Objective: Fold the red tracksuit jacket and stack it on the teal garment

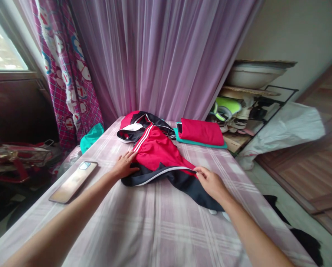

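Observation:
A red and black tracksuit garment (163, 148) with white stripes and pale piping lies loosely spread on the bed-like surface (143, 230) with a checked cover. Whether it is a jacket or trousers I cannot tell. My left hand (124, 164) rests on its left edge, fingers stretched out near the white stripes. At the right, my right hand (210, 181) pinches the piped edge between thumb and fingers. A dark part of the garment runs under my right wrist. Behind, more red, black and white cloth (138, 128) lies bunched with an opening showing.
Folded red and teal clothes (201, 131) lie at the back right. A phone (74, 181) lies on the left side, near a teal cloth (92, 137). Purple curtains (160, 55) hang behind. On the right stands a rack (255, 122) with shoes and a basin (255, 74).

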`<state>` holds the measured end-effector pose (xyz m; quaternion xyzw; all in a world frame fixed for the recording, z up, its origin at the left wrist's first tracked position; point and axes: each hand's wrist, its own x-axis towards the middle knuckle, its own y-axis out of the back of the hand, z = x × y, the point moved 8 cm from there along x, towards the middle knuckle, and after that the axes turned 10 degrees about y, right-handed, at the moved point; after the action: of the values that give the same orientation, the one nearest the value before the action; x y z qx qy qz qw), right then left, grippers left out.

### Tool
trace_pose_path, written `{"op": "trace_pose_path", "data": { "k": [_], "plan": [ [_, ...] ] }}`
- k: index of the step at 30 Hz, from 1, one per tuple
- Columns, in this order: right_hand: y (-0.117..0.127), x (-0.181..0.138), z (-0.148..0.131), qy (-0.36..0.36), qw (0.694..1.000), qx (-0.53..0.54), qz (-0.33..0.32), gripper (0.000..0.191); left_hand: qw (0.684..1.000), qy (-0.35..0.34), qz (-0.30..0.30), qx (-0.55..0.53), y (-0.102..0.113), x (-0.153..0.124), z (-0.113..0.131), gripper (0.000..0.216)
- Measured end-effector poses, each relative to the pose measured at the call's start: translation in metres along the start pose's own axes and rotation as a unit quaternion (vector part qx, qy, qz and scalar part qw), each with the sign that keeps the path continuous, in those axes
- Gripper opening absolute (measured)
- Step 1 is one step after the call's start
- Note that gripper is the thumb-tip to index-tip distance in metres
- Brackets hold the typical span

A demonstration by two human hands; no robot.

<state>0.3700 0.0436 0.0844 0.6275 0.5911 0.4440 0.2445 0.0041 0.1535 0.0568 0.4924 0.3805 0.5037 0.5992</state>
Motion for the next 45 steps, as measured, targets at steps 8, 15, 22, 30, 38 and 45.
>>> {"op": "trace_pose_path", "data": {
  "k": [8, 15, 22, 30, 38, 45],
  "plan": [
    [0.009, -0.017, -0.031, 0.052, 0.994, -0.092, -0.011, 0.032, 1.000, -0.017, 0.006, -0.020, 0.020, 0.009, 0.003, 0.039],
    [0.100, -0.009, -0.053, 0.034, 0.994, 0.003, 0.105, 0.033, 0.994, 0.019, 0.087, -0.058, 0.135, -0.045, 0.015, 0.042],
    [0.185, 0.046, -0.098, 0.098, 0.975, -0.048, 0.195, 0.039, 0.966, 0.054, 0.249, 0.036, 0.285, -0.027, 0.043, 0.046],
    [0.157, 0.179, -0.022, -0.016, 0.976, -0.160, 0.145, 0.043, 0.960, 0.064, 0.252, 0.103, 0.243, 0.078, 0.058, 0.046],
    [0.056, 0.032, 0.022, -0.055, 0.978, -0.199, -0.025, 0.037, 0.979, 0.186, 0.046, 0.072, 0.059, 0.008, -0.051, 0.063],
    [-0.039, -0.035, -0.052, 0.149, 0.972, -0.177, -0.050, 0.041, 0.970, 0.242, -0.008, 0.005, 0.014, -0.038, -0.080, 0.075]
  ]
}}
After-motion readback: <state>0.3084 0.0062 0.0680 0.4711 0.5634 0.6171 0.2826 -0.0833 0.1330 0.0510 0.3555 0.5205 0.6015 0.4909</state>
